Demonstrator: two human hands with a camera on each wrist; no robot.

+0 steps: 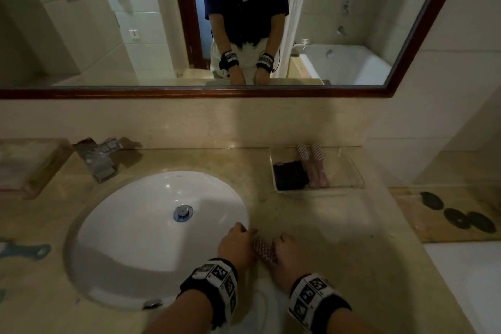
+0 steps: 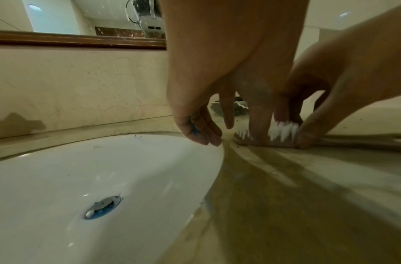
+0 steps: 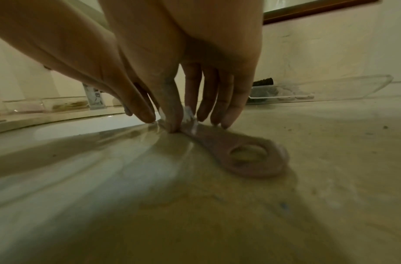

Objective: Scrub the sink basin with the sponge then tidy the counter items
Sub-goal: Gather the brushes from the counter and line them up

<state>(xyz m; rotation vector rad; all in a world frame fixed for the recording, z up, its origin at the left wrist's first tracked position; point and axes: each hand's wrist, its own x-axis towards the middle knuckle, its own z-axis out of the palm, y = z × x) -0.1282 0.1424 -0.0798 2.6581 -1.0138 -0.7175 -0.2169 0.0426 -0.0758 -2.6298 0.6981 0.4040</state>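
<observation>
A pink brush with white bristles lies flat on the beige counter just right of the white sink basin. Its handle ends in an oval hole. My left hand pinches the bristled head between thumb and forefinger, while its other fingers curl over the basin's rim. My right hand pinches the brush at its neck, thumb on one side and fingers on the other. No sponge shows in any view.
A clear tray at the back right holds two pink brushes and a black item. The faucet stands behind the basin, a drain plug in its middle. Dark discs lie far right.
</observation>
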